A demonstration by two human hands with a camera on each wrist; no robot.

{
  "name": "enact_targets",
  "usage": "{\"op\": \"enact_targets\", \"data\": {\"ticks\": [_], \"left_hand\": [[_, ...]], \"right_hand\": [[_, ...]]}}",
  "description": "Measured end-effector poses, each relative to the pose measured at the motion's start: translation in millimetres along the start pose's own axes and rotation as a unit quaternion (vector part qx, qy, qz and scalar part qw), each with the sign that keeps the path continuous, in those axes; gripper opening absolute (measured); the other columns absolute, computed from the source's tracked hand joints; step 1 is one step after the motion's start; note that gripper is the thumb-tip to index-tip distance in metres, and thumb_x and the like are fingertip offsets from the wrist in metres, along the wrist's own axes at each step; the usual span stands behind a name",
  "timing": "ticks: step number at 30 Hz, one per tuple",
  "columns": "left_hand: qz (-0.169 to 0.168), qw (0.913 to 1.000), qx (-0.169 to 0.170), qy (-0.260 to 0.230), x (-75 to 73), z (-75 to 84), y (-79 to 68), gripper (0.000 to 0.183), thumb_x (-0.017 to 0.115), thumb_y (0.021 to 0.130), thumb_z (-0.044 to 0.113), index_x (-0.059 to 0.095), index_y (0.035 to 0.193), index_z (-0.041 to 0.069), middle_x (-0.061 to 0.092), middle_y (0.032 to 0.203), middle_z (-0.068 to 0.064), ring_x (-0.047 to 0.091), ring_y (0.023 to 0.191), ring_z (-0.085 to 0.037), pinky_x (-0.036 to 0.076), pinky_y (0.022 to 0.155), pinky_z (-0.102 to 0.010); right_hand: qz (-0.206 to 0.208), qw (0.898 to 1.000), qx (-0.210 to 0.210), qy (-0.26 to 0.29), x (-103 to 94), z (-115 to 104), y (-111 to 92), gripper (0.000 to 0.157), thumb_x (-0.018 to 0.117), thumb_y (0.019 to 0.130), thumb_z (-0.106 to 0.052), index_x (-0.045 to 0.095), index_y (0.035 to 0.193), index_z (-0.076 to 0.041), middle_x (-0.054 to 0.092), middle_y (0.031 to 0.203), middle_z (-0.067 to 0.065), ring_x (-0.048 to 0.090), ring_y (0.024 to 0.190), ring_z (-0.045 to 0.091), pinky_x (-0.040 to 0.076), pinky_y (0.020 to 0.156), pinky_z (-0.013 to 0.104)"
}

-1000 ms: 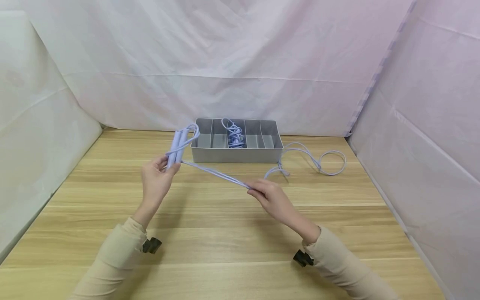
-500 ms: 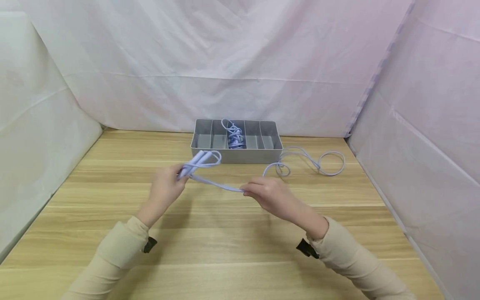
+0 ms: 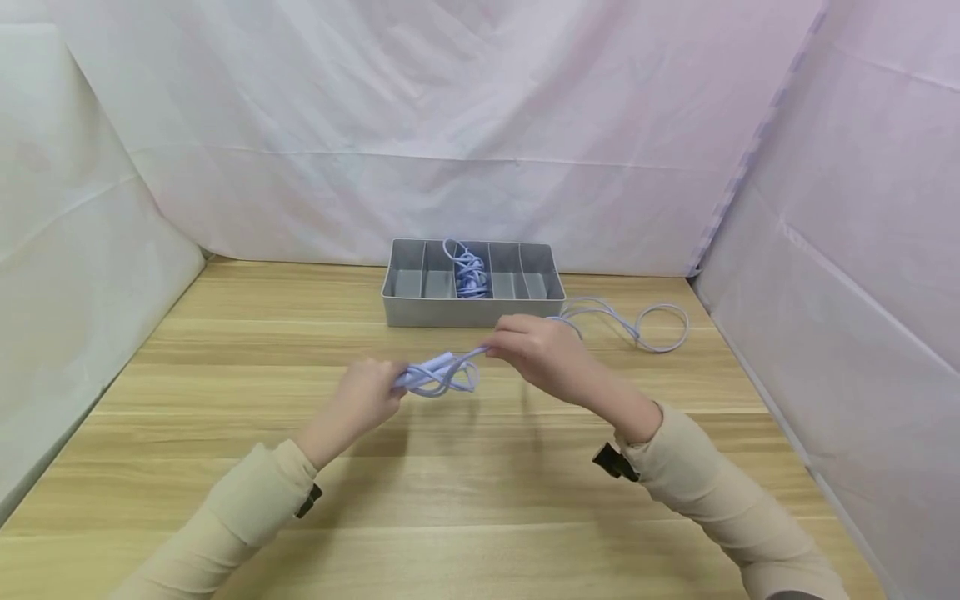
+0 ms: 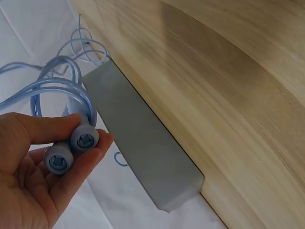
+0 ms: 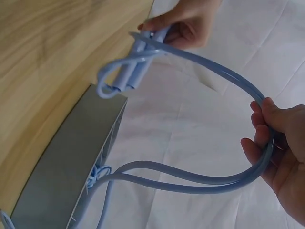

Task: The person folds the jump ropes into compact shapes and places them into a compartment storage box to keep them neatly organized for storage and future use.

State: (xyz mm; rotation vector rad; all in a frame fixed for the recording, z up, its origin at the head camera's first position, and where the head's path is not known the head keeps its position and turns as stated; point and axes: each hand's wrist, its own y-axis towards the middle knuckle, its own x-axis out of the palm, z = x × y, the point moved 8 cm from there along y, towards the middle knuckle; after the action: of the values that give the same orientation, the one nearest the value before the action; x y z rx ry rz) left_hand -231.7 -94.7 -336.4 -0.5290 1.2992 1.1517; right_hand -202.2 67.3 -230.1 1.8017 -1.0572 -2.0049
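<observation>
Handles [image 5: 126,75] in left hand, cord [image 5: 233,78] in right

Left hand [image 3: 363,392] grips both blue handles, cord looped over them, raised above the table [image 3: 450,500]. Gray divided box [image 3: 474,313] near table's back edge, tangled bundle [image 3: 472,282] in middle compartment. Right hand [image 3: 543,354] pinches doubled cord; tail [image 3: 637,335] lies toward table's back right corner. Risks: wraps could slip off if left grip loosens; tail might snag at box's front right corner or knot in its loop.

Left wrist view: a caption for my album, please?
A left hand holds two handles amid looped cord, grey box beyond.
</observation>
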Motion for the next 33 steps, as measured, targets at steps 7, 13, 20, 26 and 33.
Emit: {"op": "enact_targets", "data": {"ticks": [7, 13, 20, 26, 33], "left_hand": [[-0.038, 0.9969, 0.067, 0.017, 3.0, 28.5, -3.1, 0.012, 0.072, 0.068, 0.003, 0.062, 0.075, 0.006, 0.06, 0.061, -0.001, 0.051, 0.051, -0.016, 0.044, 0.047, -0.03], [-0.051, 0.9874, 0.149, -0.012, 4.9, 56.0, -11.4, 0.015, 0.073, 0.068, 0.004, 0.063, 0.079, 0.006, 0.065, 0.067, -0.003, 0.057, 0.054, -0.013, 0.048, 0.05, -0.027], [-0.031, 0.9743, 0.211, -0.073, -1.4, 74.3, -19.8, 0.019, 0.072, 0.073, 0.005, 0.065, 0.091, 0.004, 0.069, 0.073, -0.002, 0.059, 0.057, -0.007, 0.05, 0.052, -0.02], [0.039, 0.9641, 0.24, -0.107, -17.8, 77.6, -22.3, 0.022, 0.073, 0.073, 0.005, 0.063, 0.092, 0.007, 0.069, 0.074, -0.001, 0.055, 0.055, -0.004, 0.049, 0.051, -0.019], [0.149, 0.9393, 0.264, -0.16, -41.9, 73.3, -24.6, 0.029, 0.074, 0.068, -0.001, 0.065, 0.096, 0.0, 0.07, 0.082, -0.007, 0.065, 0.065, -0.01, 0.051, 0.056, -0.019]], "right_hand": [[-0.012, 0.998, -0.002, 0.061, 1.5, 14, 15, 0.011, 0.067, 0.078, 0.0, 0.068, 0.088, -0.003, 0.061, 0.077, 0.002, 0.051, 0.062, 0.009, 0.044, 0.055, 0.02], [-0.019, 0.994, 0.01, 0.104, 12.7, 28, 23, 0.009, 0.063, 0.082, -0.003, 0.068, 0.089, -0.003, 0.062, 0.079, 0.003, 0.054, 0.066, 0.009, 0.045, 0.06, 0.02], [-0.042, 0.979, 0.088, 0.18, 35.3, 58, 17, 0.009, 0.062, 0.083, -0.004, 0.069, 0.089, -0.002, 0.061, 0.077, 0.001, 0.046, 0.062, 0.008, 0.041, 0.056, 0.021], [-0.04, 0.946, 0.182, 0.264, 59.0, 84, -1, 0.01, 0.06, 0.084, -0.003, 0.068, 0.09, 0.001, 0.061, 0.073, 0.009, 0.047, 0.061, 0.011, 0.042, 0.055, 0.023], [-0.036, 0.868, 0.292, 0.401, 96.4, 98, -29, 0.015, 0.053, 0.088, 0.002, 0.063, 0.093, 0.012, 0.059, 0.074, 0.023, 0.056, 0.063, 0.013, 0.052, 0.061, 0.034]]}}
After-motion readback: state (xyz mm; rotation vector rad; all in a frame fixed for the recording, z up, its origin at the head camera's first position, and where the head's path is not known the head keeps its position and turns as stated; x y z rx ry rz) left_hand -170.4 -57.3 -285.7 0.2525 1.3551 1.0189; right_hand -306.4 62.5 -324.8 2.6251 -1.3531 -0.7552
